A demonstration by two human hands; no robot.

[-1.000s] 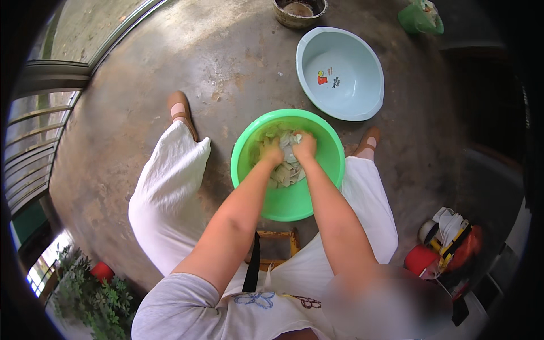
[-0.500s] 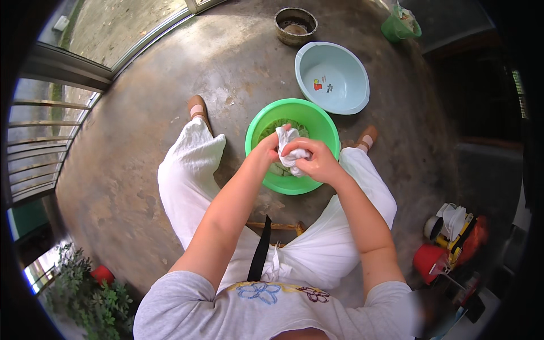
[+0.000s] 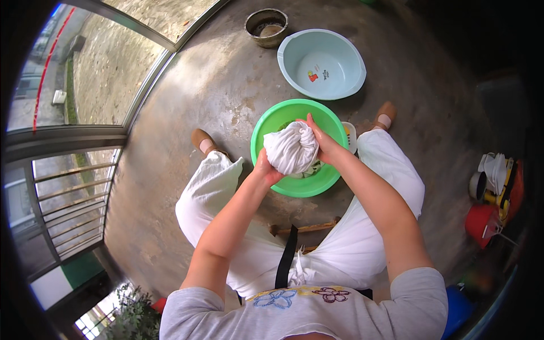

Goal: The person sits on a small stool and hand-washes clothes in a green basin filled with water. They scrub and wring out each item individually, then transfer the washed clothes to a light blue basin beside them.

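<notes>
A bunched white cloth (image 3: 290, 148) is held between both my hands above the green basin (image 3: 272, 116). My left hand (image 3: 268, 169) cups it from the lower left, thumb up along its side. On the right, my right hand (image 3: 319, 139) presses against the cloth, fingers pointing up. The cloth is gathered into a rounded bundle with a twisted part near my right hand. More cloth lies in the basin, mostly covered by the bundle and my hands. The basin stands on the floor between my feet.
A pale blue basin (image 3: 340, 73) sits just beyond the green one, with a dark metal pot (image 3: 266, 28) to its left. A white object (image 3: 351, 136) peeks out beside the green basin. Several household things, including a red container (image 3: 480, 224), are at right. Glass doors (image 3: 127, 127) line the left.
The small wad between my hands has become a larger rounded bundle, now cupped from both sides. My right hand has turned upright against it. The view has shifted left.
</notes>
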